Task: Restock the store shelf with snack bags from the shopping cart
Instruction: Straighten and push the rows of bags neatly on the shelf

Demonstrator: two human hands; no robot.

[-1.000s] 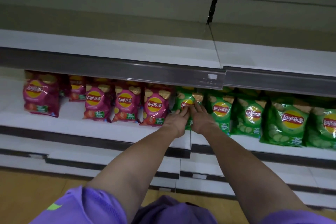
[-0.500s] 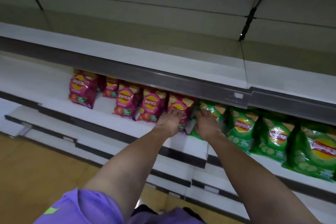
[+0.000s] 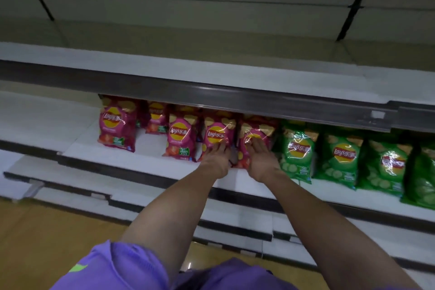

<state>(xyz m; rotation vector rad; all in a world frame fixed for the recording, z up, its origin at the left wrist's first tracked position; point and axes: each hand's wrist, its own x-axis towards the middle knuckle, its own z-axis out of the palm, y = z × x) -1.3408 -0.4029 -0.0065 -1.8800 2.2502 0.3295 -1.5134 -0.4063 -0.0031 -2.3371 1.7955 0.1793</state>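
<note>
Touching red bags (image 3: 253, 141), both hands: left hand (image 3: 215, 160), right hand (image 3: 261, 162).

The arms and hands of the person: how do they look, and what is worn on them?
Both arms are bare from the short purple sleeves down. The left sleeve carries a small lime-green mark. The left hand and right hand wear no gloves; no watch or ring shows.

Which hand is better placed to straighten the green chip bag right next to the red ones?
Probably the right hand. It rests on the last red bag, directly beside the nearest green bag. The left hand lies on the red bag further left.
</note>
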